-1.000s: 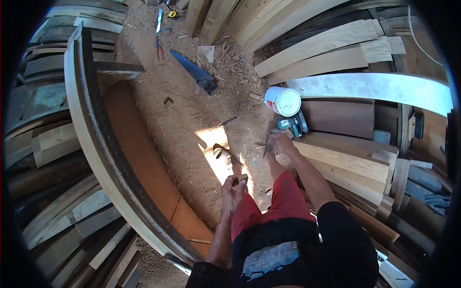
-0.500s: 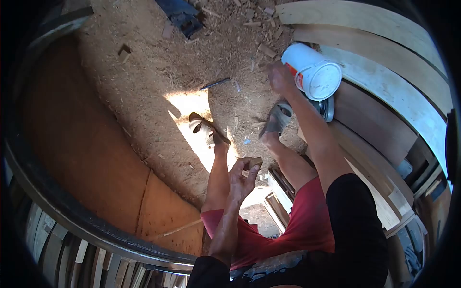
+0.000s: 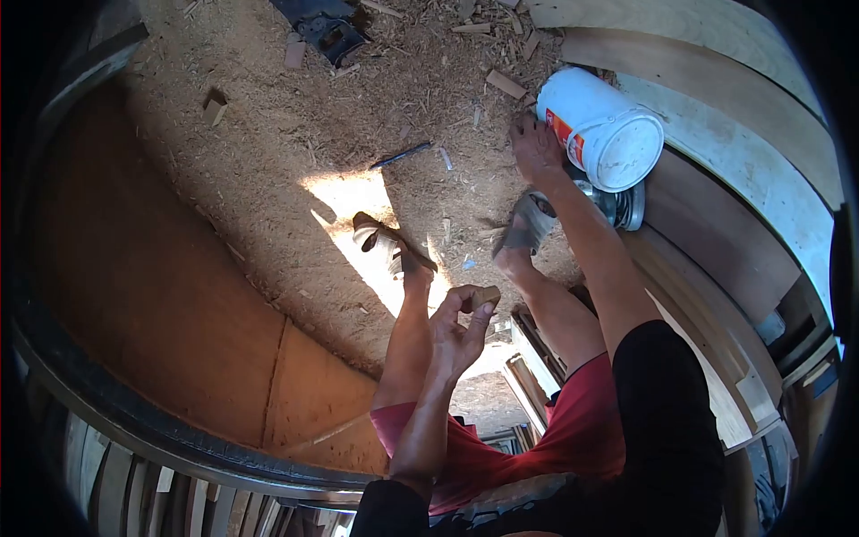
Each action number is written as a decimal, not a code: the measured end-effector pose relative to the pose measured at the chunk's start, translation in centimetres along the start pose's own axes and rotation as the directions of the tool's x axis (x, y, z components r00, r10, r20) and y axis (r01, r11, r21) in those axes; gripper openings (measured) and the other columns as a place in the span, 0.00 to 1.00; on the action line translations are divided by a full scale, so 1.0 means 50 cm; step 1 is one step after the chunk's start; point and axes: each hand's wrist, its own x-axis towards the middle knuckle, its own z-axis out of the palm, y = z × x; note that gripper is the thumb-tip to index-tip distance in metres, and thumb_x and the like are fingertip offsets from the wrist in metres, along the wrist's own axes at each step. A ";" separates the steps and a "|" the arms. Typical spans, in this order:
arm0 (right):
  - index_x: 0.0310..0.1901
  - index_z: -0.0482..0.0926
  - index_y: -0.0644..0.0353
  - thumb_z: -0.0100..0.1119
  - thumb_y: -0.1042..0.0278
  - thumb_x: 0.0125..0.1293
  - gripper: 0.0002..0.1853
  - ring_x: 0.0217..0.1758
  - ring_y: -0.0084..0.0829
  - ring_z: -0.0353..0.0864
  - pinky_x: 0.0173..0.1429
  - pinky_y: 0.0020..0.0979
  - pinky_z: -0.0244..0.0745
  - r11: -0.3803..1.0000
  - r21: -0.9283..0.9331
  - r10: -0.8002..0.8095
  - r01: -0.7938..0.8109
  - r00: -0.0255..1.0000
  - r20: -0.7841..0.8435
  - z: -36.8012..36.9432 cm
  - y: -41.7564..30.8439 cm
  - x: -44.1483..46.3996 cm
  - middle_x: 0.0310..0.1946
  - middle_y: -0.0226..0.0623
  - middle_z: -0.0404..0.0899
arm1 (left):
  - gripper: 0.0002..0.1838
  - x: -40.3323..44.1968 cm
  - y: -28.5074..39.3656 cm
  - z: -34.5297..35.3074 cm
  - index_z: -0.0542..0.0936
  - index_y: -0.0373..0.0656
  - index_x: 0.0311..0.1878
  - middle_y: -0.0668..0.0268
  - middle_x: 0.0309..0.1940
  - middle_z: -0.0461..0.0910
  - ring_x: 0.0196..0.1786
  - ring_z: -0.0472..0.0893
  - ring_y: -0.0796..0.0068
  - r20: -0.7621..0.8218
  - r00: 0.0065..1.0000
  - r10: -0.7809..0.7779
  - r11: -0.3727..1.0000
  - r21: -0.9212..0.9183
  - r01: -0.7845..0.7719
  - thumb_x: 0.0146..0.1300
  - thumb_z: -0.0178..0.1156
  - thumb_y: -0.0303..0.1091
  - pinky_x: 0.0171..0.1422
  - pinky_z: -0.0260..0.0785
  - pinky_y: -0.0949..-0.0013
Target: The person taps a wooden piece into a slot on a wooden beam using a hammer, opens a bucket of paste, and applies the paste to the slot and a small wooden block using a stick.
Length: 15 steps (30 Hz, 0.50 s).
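My left hand (image 3: 459, 331) pinches a small wooden block (image 3: 486, 296) between thumb and fingers, held above the floor in front of my shorts. Out to the right, my right hand (image 3: 538, 154) reaches down beside a white bucket (image 3: 591, 116) with a red and orange label. Its fingers are stretched out and somewhat apart, with nothing seen in them. Whether they touch the bucket's side I cannot tell. The bucket lies on its side, and a grey and metal object (image 3: 633, 208), partly hidden, is under its near end.
A large curved wooden panel (image 3: 179, 313) with a dark rim takes up the left. Curved boards (image 3: 698, 76) are stacked along the right. Sawdust and offcuts cover the floor (image 3: 268, 143), with a thin dark stick (image 3: 401, 155) and a dark, angular object (image 3: 327, 31) on it.
The view has shifted a little. My right hand, blurred before, is now sharper and lies beside the bucket with fingers stretched. The left hand has tilted the wooden block so more of it shows.
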 end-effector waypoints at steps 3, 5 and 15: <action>0.56 0.83 0.50 0.59 0.71 0.64 0.18 0.66 0.45 0.75 0.67 0.45 0.72 0.996 0.085 0.003 0.000 0.999 -0.033 0.027 -0.008 0.007 0.56 0.40 0.79 | 0.13 0.007 0.009 0.003 0.81 0.37 0.55 0.63 0.42 0.86 0.42 0.82 0.77 0.014 0.995 -0.095 0.985 -0.140 0.096 0.71 0.68 0.31 0.52 0.77 0.69; 0.55 0.83 0.51 0.59 0.73 0.63 0.18 0.66 0.45 0.75 0.65 0.44 0.73 0.989 0.151 -0.022 0.013 0.998 0.057 -0.050 -0.042 -0.028 0.56 0.39 0.80 | 0.14 0.007 0.003 0.006 0.81 0.37 0.56 0.62 0.43 0.87 0.43 0.83 0.77 0.025 0.997 -0.075 0.996 -0.046 0.076 0.71 0.68 0.31 0.52 0.77 0.69; 0.46 0.79 0.60 0.58 0.69 0.74 0.06 0.34 0.52 0.83 0.41 0.47 0.76 0.539 0.816 0.313 0.209 0.850 -0.424 -0.260 0.066 -0.256 0.30 0.49 0.81 | 0.17 0.046 0.004 0.010 0.82 0.39 0.57 0.56 0.54 0.84 0.57 0.82 0.63 0.121 0.992 0.022 0.970 0.237 -0.050 0.68 0.70 0.34 0.63 0.74 0.60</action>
